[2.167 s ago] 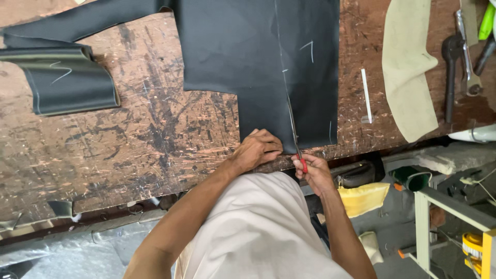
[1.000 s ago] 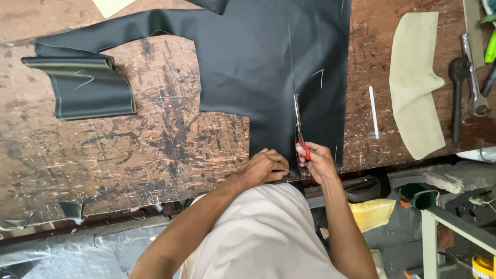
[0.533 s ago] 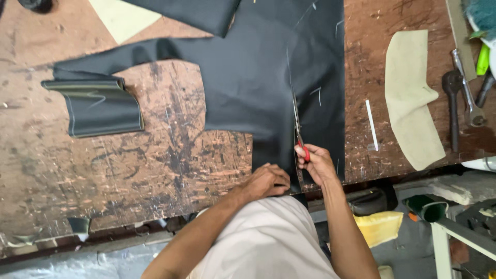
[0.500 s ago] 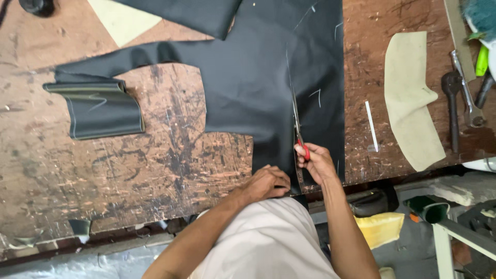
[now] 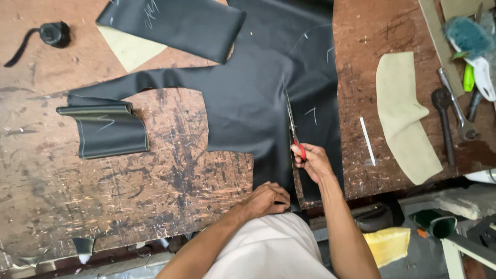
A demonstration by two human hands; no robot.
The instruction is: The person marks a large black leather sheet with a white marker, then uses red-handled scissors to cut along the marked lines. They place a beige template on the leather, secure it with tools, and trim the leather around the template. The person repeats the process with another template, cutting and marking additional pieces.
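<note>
Far left there's a folded dark piece lying on the scarred wooden table. The big black sheet covers the middle, running from the far edge down to the near one. Left hand rests curled on its near edge, pinning it flat. Right hand is wrapped tight around red-handled scissors, blades pointing away into the sheet. Further right sit a beige cutout and a wrench.

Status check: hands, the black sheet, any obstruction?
Right hand grips red-handled scissors, blades in the black sheet. Left hand pins its near edge. Nothing lies ahead of the blades.
</note>
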